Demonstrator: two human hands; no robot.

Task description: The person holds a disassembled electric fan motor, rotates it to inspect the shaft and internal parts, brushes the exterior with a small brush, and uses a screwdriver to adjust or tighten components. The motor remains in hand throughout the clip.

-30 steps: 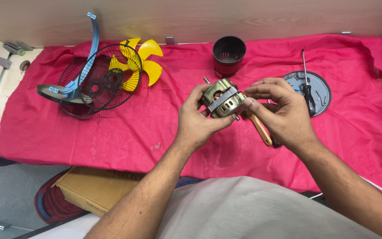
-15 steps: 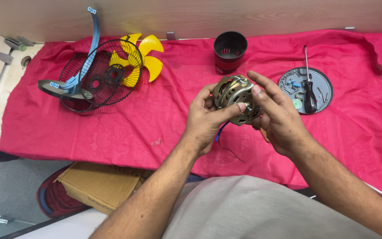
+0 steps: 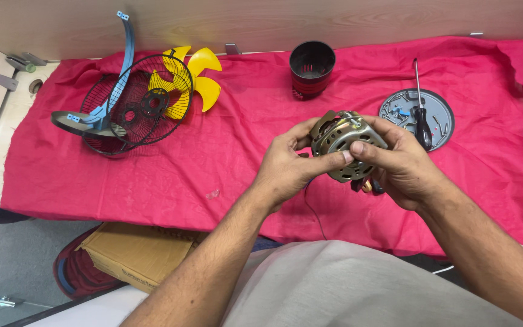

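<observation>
A metal fan motor point(image 3: 345, 145) with a round, holed casing sits between both hands above a pink cloth point(image 3: 225, 151). My left hand point(image 3: 289, 166) grips its left side, thumb on the front. My right hand point(image 3: 401, 163) holds the right side, with fingers over the top. Thin wires hang beneath the motor. Something dark and orange point(image 3: 365, 184) peeks out under my right hand, mostly hidden.
A black wire fan guard point(image 3: 134, 109) with a blue stand and yellow blades point(image 3: 195, 79) lies at the left. A dark cylindrical housing point(image 3: 312, 66) stands at the back. A screwdriver point(image 3: 422, 118) rests on a grey round plate point(image 3: 440, 130). A cardboard box point(image 3: 134, 254) sits below the table edge.
The motor has turned in my hands, from showing its shaft and frame sideways to showing the round casing face. The wooden-handled tool seen under my right hand is now nearly hidden.
</observation>
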